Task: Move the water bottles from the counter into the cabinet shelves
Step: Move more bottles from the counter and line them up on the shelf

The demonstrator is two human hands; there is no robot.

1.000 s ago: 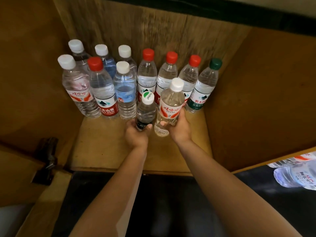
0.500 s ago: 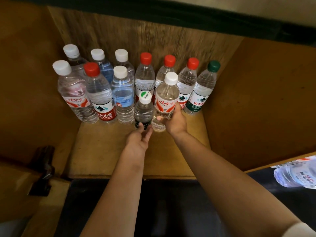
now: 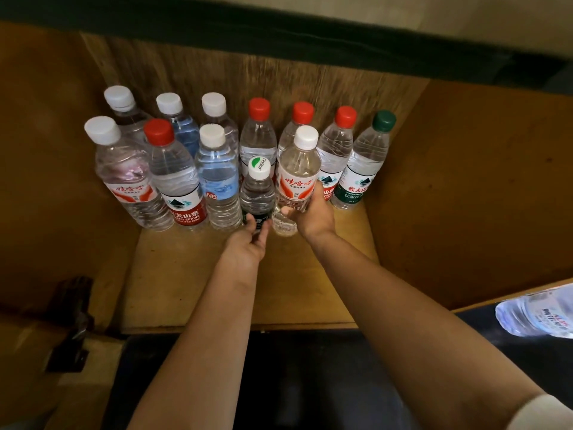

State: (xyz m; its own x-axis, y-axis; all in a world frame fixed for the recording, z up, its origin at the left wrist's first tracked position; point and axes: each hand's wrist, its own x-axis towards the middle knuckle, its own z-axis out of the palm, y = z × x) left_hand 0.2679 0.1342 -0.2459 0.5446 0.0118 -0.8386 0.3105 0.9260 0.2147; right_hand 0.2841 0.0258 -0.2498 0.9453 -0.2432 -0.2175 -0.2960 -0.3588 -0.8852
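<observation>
Several water bottles stand in two rows at the back of a wooden cabinet shelf (image 3: 192,283). My right hand (image 3: 313,214) grips a white-capped bottle with a red label (image 3: 299,175) low on its body, upright in the front row. Left of it stands a small bottle with a dark label and a white-green cap (image 3: 258,193). My left hand (image 3: 251,240) is just in front of that small bottle, fingers straight, tips touching its base. Another bottle (image 3: 536,315) lies at the right edge, outside the cabinet.
Wooden cabinet walls rise on the left (image 3: 46,169) and right (image 3: 483,187). A dark metal hinge (image 3: 73,321) sits on the lower left. A dark counter edge (image 3: 310,367) runs below the shelf. Bare shelf floor lies in front of the bottles.
My left hand has let go of the small dark-label bottle and now only touches its base. My right hand pushed the red-label bottle farther back beside it.
</observation>
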